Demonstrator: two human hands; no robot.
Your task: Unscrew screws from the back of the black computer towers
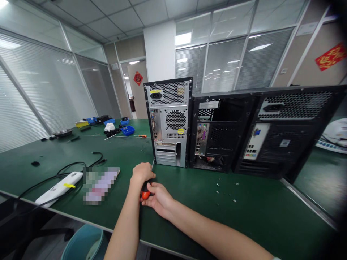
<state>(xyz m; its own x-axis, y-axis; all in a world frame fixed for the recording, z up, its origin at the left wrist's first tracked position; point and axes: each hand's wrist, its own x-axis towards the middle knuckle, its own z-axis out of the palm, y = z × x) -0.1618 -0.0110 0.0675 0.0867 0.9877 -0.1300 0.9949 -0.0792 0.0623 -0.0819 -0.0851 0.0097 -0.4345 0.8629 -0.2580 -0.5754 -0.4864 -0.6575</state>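
Observation:
Both my hands are on a screwdriver (145, 195) with a red and black handle, low over the green table. Its thin metal shaft points up at the bottom left corner of a computer case (173, 122), and the tip appears to meet the case there. Around the front part of the handle curls my left hand (143, 172), which hides much of it. My right hand (160, 199) grips the rear of the handle, with the red end showing between the fingers. The case stands upright, its silver back panel facing me.
Two black computer cases (211, 133) (284, 133) stand side by side to the right. Small loose bits (234, 200) lie in front of them. At left are a white power strip (61, 188) with cables and a blurred-out flat object (101, 186). Blue trays (128, 130) and an orange-handled tool (142, 136) lie farther back.

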